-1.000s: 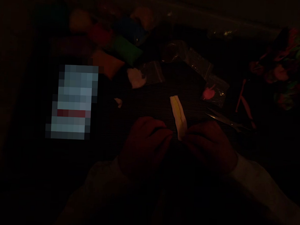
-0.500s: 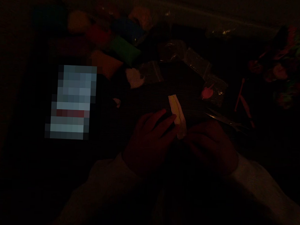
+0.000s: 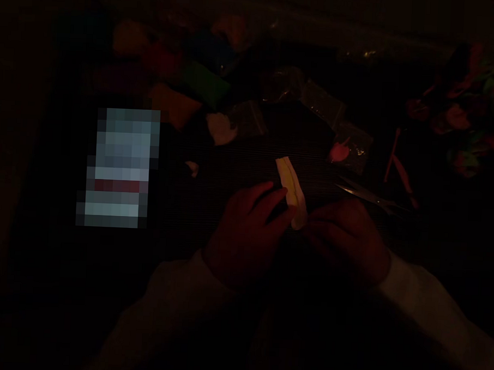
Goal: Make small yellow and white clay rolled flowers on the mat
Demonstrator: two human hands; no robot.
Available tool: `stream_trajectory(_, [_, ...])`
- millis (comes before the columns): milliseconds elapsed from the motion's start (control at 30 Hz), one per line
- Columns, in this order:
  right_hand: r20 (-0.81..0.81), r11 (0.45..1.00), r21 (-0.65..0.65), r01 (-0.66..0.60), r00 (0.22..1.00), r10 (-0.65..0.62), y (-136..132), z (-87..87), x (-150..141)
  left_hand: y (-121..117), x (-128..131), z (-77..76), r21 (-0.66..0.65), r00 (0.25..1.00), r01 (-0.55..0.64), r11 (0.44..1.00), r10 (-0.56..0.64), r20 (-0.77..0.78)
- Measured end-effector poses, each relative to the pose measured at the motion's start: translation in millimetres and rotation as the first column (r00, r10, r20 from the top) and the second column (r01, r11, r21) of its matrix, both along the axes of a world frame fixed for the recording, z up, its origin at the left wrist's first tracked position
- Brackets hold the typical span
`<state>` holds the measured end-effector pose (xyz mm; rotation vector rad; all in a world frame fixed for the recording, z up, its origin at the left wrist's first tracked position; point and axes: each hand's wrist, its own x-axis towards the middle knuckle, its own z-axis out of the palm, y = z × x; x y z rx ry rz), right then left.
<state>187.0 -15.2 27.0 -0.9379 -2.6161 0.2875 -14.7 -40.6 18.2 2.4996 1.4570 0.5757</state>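
Observation:
The light is very dim. A pale strip with a yellow band, soft like modelling clay, lies slanted between my hands. My left hand has its fingers stretched and apart, with fingertips on the strip's left side and lower part; its thumb is hidden. At the strip's lower right end, my right hand is closed, fingers pressed together; what its fingertips grip is too dark to make out. Scissors lie just beyond my right hand, blades pointing left. Left of the strip is a small pale scrap.
A blurred-out bright screen stands on the left. Coloured packs, among them a green one and an orange one, lie behind it. Beyond the strip are a white lump, clear bags, a pink piece and pink tools.
Both hands stay almost where they were around the strip. The view has shifted very slightly and the picture is a little darker.

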Motion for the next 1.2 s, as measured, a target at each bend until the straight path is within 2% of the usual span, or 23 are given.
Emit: stream_trajectory(1200, [0.035,0.999,0.040,-0.013,0.999,0.011,9.8,3.6,-2.9,0.0,-1.1,-2.5,0.005,1.000,0.000,1.000,0.000,0.027])
